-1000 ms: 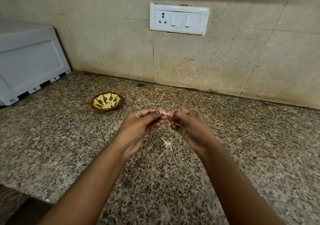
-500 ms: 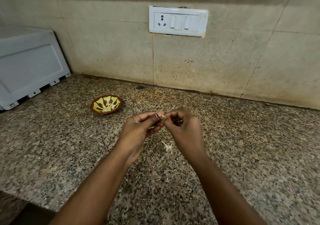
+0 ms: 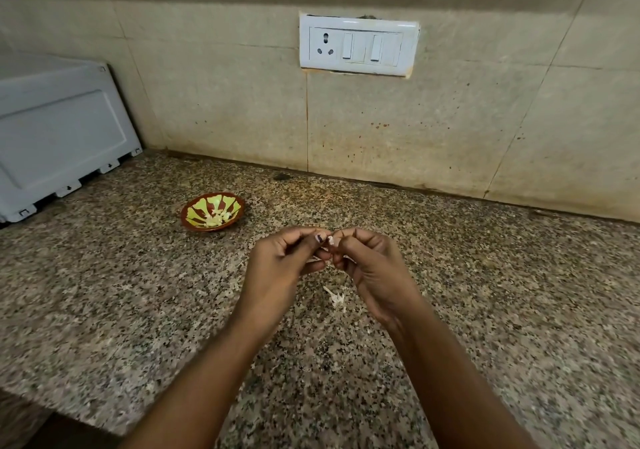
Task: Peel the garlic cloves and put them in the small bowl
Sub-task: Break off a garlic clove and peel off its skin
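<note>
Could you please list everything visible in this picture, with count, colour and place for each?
small bowl: one, brown rim with yellow-green pattern, on the counter left of the hands.
peeled garlic: several pale pieces, inside the small bowl.
garlic clove: one, whitish, pinched between both hands' fingertips.
garlic skin scraps: a few, pale, on the counter below the hands.
counter: one, speckled granite.
switch panel: one, white, on the tiled wall.
appliance: one, white-grey, far left on the counter.
left hand: one, pinches the clove.
right hand: one, pinches the clove.
</note>
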